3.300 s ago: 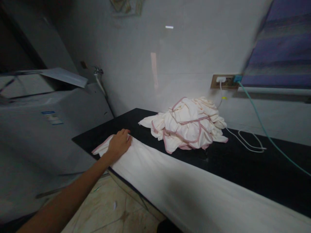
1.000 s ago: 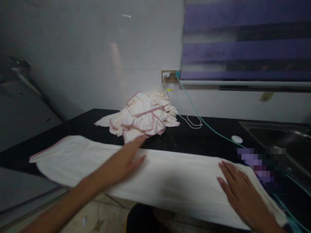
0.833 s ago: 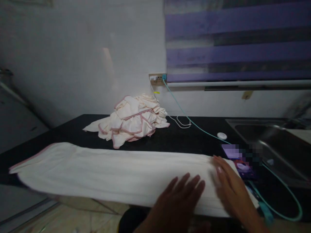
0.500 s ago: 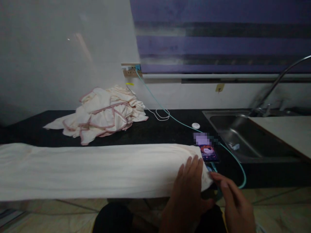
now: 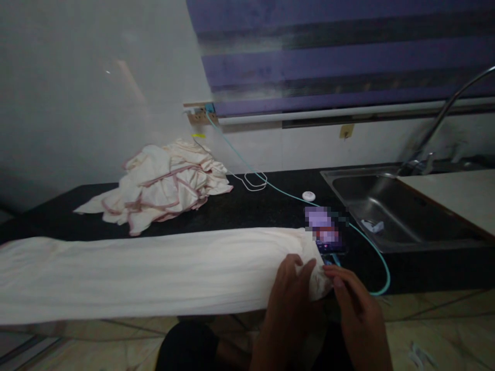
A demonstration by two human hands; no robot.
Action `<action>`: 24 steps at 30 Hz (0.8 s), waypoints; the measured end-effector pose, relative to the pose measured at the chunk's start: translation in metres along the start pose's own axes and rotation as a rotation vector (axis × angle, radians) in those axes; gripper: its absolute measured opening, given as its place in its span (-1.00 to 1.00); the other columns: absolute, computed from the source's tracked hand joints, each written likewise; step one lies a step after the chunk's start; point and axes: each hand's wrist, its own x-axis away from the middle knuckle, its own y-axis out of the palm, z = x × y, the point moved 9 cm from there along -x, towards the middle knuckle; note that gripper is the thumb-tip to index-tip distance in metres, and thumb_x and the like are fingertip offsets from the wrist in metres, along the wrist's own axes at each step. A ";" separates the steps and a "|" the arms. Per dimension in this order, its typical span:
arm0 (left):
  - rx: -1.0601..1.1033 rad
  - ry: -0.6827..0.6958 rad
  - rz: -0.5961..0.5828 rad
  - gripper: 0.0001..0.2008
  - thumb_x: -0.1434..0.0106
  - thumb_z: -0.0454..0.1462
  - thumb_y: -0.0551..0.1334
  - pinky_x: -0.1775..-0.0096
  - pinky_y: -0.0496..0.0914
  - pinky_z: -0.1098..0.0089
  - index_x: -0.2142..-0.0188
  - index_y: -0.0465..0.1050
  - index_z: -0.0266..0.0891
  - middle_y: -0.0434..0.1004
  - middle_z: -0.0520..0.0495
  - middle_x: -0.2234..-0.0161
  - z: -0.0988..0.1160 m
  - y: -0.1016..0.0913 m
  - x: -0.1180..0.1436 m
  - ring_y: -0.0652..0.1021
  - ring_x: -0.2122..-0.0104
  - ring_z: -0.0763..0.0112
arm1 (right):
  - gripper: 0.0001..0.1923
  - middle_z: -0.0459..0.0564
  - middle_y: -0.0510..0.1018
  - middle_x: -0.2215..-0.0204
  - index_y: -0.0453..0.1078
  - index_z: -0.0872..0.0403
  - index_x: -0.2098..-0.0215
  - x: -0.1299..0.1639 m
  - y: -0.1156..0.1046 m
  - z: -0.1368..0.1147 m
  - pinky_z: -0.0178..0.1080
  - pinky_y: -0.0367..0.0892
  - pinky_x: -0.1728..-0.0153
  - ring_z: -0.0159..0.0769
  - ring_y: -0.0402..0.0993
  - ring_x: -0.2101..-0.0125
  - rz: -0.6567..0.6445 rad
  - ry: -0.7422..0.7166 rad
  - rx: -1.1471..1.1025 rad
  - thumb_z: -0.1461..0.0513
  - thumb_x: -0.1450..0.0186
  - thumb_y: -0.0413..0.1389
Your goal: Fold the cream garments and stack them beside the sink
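Observation:
A long white cloth point(image 5: 154, 273), folded into a flat strip, lies along the front of the dark counter. My left hand point(image 5: 288, 293) is on its right end with the fingers bent and closed on the fabric; the thumb is hidden. At the cloth's right corner, my right hand point(image 5: 358, 309) has its fingertips pinched together on the edge. The fabric is bunched between the two hands. Just behind that end lies a phone point(image 5: 328, 246) with a lit screen, partly blurred out.
A heap of white cloths with pink edging point(image 5: 166, 180) lies against the wall. A teal cable point(image 5: 381, 257) loops from the socket point(image 5: 201, 114) past the phone. A small white round object point(image 5: 308, 196) sits behind it. At right is a steel sink point(image 5: 371, 201) with a board point(image 5: 456, 193) across it.
My left hand has gone from fingers laid flat to fingers bent on the cloth. My right hand has moved slightly left along the cloth's edge. The view has tilted a little.

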 end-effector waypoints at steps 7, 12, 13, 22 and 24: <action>0.026 -0.048 0.010 -0.26 -0.28 -0.28 0.32 -0.10 0.49 -0.02 -0.36 0.03 -0.03 0.35 -0.26 0.00 0.002 -0.002 -0.001 0.45 -0.04 0.02 | -0.61 0.10 0.64 -0.01 0.56 -0.01 0.08 0.008 -0.011 0.008 0.05 0.47 -0.06 0.00 0.57 -0.02 0.031 -0.043 0.211 -0.06 -0.44 0.05; -0.079 0.014 -0.013 -0.50 -0.29 -0.23 0.29 -0.24 0.40 -0.14 -0.19 0.26 0.01 0.37 -0.32 -0.15 0.006 0.003 0.000 0.39 -0.23 -0.07 | -0.60 0.08 0.60 -0.10 0.51 -0.02 -0.07 0.016 0.000 0.011 0.03 0.48 -0.09 -0.02 0.56 -0.08 -0.080 -0.064 0.263 -0.03 -0.46 0.04; -0.109 0.020 -0.028 -0.51 -0.30 -0.21 0.29 -0.26 0.38 -0.16 -0.20 0.28 0.01 0.36 -0.33 -0.19 0.007 0.005 0.001 0.37 -0.26 -0.09 | -0.60 0.08 0.60 -0.12 0.50 -0.02 -0.09 0.017 0.000 0.011 0.02 0.49 -0.10 -0.02 0.55 -0.10 -0.085 -0.068 0.267 -0.03 -0.46 0.03; -0.287 -0.053 0.100 -0.33 -0.30 -0.27 0.34 -0.23 0.44 -0.02 -0.35 0.21 -0.25 0.39 -0.31 -0.27 0.018 -0.002 0.015 0.41 -0.27 0.01 | -0.72 0.06 0.63 -0.08 0.57 0.01 0.04 0.032 -0.022 -0.012 -0.12 0.51 -0.01 -0.07 0.58 -0.07 0.085 -0.246 0.196 0.08 -0.47 0.07; -0.294 -0.048 0.176 -0.36 -0.27 -0.32 0.36 -0.23 0.44 0.00 -0.31 0.27 -0.27 0.43 -0.28 -0.24 0.022 -0.008 0.019 0.43 -0.25 0.03 | -0.74 0.03 0.68 0.02 0.57 -0.01 0.10 0.039 -0.026 -0.014 -0.17 0.51 0.04 -0.10 0.62 0.01 0.155 -0.188 0.124 0.08 -0.48 0.08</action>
